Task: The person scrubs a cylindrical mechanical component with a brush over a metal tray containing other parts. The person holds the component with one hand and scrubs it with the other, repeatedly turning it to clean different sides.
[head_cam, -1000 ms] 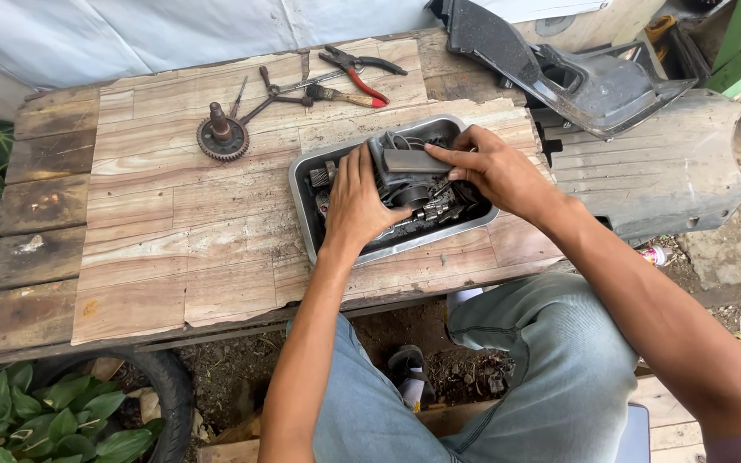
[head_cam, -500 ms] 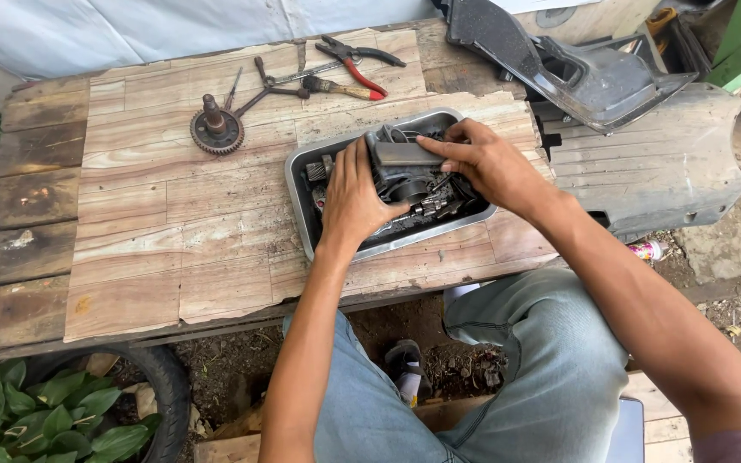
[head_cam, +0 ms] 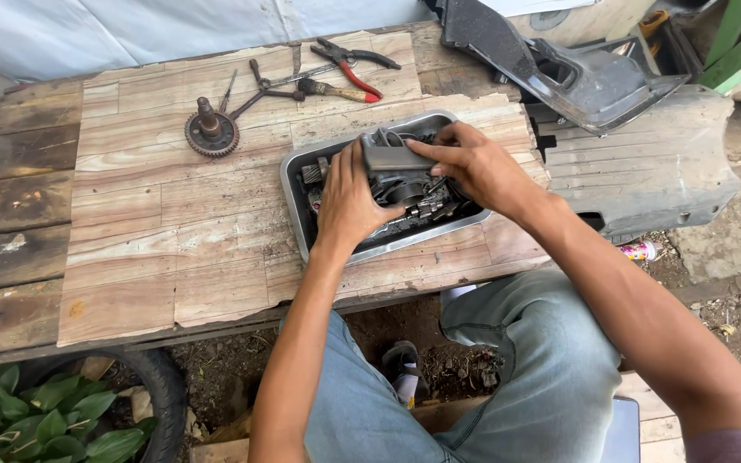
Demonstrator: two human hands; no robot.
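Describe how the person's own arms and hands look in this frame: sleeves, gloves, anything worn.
Both hands are bare: no gloves on the left hand or the right hand, and no watch, ring or band shows. Both forearms are uncovered from wrist to elbow. At the lower right corner a bit of mauve sleeve covers the right upper arm. No sleeve shows on the left arm. Below are light blue-grey trousers.

Silver tray [head_cam: 298, 225], red-handled pliers [head_cam: 355, 69], grained wood table [head_cam: 130, 223].
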